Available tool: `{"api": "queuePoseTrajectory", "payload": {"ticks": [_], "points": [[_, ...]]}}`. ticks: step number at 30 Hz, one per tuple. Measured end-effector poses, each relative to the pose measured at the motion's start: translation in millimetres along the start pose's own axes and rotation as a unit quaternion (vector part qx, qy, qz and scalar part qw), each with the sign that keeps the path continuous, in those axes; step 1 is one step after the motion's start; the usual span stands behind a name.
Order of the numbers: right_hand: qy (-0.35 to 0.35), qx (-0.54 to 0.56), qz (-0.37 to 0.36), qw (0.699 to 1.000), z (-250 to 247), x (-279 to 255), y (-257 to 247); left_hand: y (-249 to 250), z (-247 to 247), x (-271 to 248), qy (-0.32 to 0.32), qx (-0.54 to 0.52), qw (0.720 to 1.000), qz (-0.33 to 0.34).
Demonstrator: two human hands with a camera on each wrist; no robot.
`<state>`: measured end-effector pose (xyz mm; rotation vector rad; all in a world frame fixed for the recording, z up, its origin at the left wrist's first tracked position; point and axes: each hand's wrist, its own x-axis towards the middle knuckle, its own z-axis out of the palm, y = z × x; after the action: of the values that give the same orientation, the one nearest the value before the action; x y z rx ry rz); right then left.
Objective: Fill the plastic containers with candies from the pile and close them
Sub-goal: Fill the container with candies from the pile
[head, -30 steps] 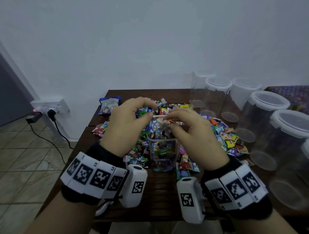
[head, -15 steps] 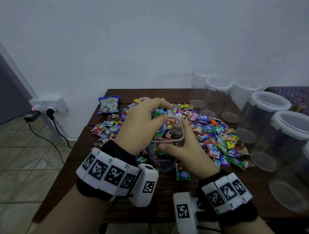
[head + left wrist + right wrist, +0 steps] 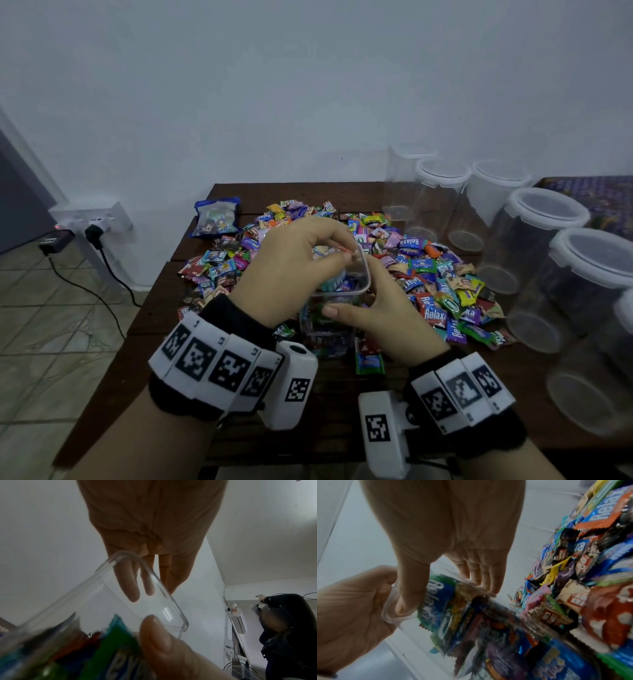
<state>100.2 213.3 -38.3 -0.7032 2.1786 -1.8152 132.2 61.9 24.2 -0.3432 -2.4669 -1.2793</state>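
A small square clear container (image 3: pixel 325 332) packed with wrapped candies stands on the dark table, in front of the candy pile (image 3: pixel 428 274). A clear lid (image 3: pixel 352 277) sits tilted over its mouth. My left hand (image 3: pixel 301 263) grips the lid from above and the left, thumb and fingers curled round its far edge. My right hand (image 3: pixel 376 308) holds the near right side, thumb along the lid's front rim. In the left wrist view my fingers (image 3: pixel 130 585) show through the lid (image 3: pixel 154 608). The right wrist view has my thumb (image 3: pixel 406 599) on the lid's corner (image 3: pixel 390 615) beside the container (image 3: pixel 488 628).
Several tall empty clear containers with white lids (image 3: pixel 544 233) line the table's right side. A blue bag of sweets (image 3: pixel 215 219) lies at the back left. A wall socket with plugs (image 3: pixel 92 219) is to the left, over tiled floor. A person (image 3: pixel 283 628) stands behind.
The lid, held level between both hands above the container a second ago, now lies tilted on its mouth. My right hand has dropped to the near right side; my left stays on top.
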Motion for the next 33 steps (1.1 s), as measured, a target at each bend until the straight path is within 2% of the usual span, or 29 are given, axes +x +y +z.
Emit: {"api": "queuePoseTrajectory", "payload": {"ticks": [6,8,10,12,14,18,20,24,26,28,33], "points": [[-0.002,-0.003,0.017,1.000,1,-1,-1,-10,-7,-6,0.123,-0.049,0.991,-0.007],[-0.009,-0.020,0.026,0.999,-1,-1,1,-20,-14,-9,0.156,-0.043,0.986,-0.040],[-0.036,-0.076,0.035,0.996,-6,1,2,-32,-22,-11,0.156,-0.015,0.983,-0.095],[-0.063,-0.210,0.043,0.975,-14,4,7,-43,-31,-13,0.120,0.037,0.979,-0.159],[-0.091,-0.339,0.086,0.933,-20,6,8,-52,-37,-16,0.057,0.116,0.969,-0.210],[-0.145,-0.452,0.143,0.868,-27,9,2,-61,-36,-20,-0.085,0.221,0.937,-0.257],[-0.176,-0.497,0.162,0.834,-28,10,0,-65,-31,-21,-0.178,0.263,0.909,-0.271],[-0.211,-0.558,0.174,0.783,-28,12,0,-71,-14,-19,-0.325,0.374,0.824,-0.276],[-0.223,-0.574,0.180,0.767,-27,14,2,-74,-7,-17,-0.362,0.406,0.790,-0.282],[-0.233,-0.587,0.187,0.752,-26,16,6,-74,-3,-16,-0.383,0.417,0.770,-0.293],[-0.245,-0.608,0.192,0.730,-20,21,13,-74,2,-12,-0.397,0.431,0.753,-0.298]]}}
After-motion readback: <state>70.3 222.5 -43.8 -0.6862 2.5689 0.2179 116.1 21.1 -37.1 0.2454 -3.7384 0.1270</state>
